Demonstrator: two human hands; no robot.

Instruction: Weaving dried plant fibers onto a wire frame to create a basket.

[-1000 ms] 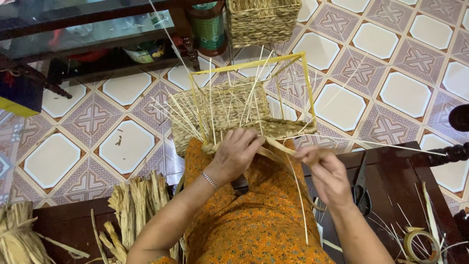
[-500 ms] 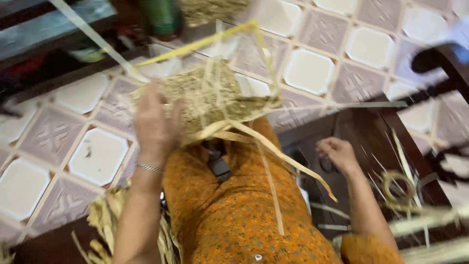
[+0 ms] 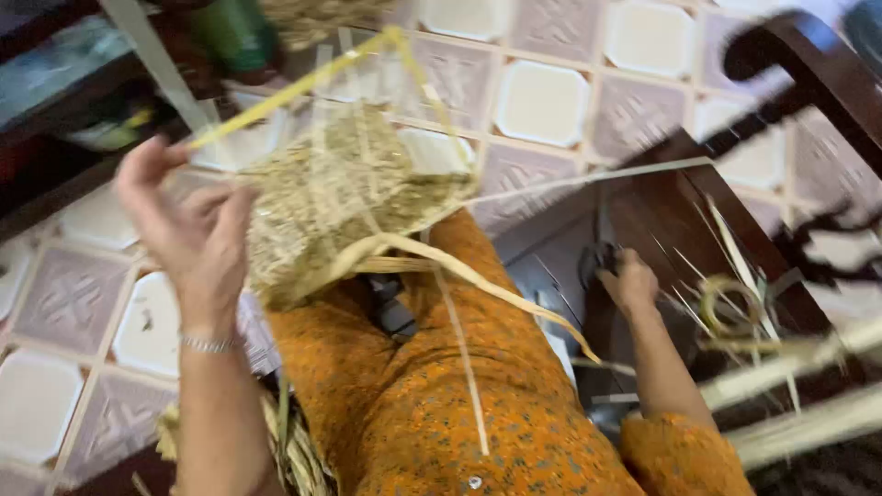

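Note:
My left hand (image 3: 188,234) holds up a half-woven straw basket (image 3: 335,197) with a yellow frame strip (image 3: 294,84) and loose straw strands (image 3: 478,285) hanging over my orange-clad lap (image 3: 459,404). My right hand (image 3: 632,280) has reached to the right onto the dark wooden bench (image 3: 680,211) and is closed over a dark object, probably scissors (image 3: 595,259); blur hides what it is exactly. A coil of straw strip (image 3: 730,308) lies just right of that hand.
Patterned floor tiles (image 3: 542,96) spread ahead. A green container (image 3: 234,37) and a dark low shelf (image 3: 55,110) stand at the upper left. A bundle of dried straw (image 3: 294,450) lies by my left leg. A dark curved chair arm (image 3: 808,64) is at the upper right.
My right hand let go of the weave and moved right onto the bench. The left hand lifted and tilted the basket. The view swung right.

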